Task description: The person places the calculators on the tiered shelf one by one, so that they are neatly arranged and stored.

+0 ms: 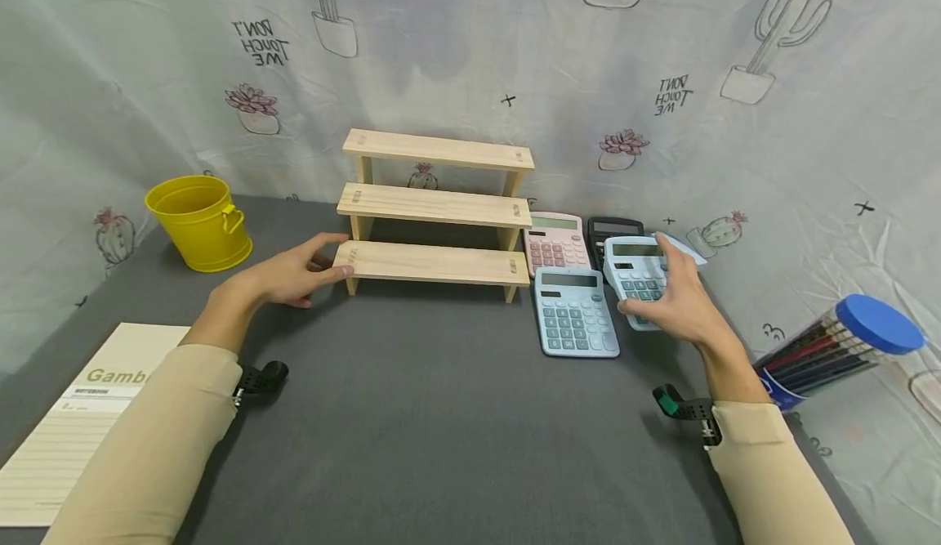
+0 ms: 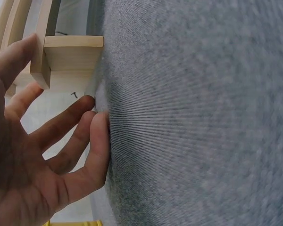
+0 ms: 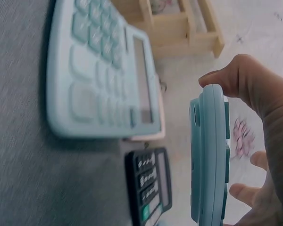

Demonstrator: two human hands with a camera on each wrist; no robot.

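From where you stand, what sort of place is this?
Probably a desk-style work area, perhaps for office supplies: calculators, a three-tier wooden stand and a notebook share a grey cloth-covered tabletop.

Grey tabletop (image 1: 441, 431) with shelf (image 1: 434, 263), bucket (image 1: 198, 230), notebook (image 1: 55, 455), calculators (image 1: 577, 328), apparently pencil tub (image 1: 819, 357)

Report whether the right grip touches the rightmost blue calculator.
Touching: the right wrist view shows the right grip with its thumb against the rightmost blue calculator.
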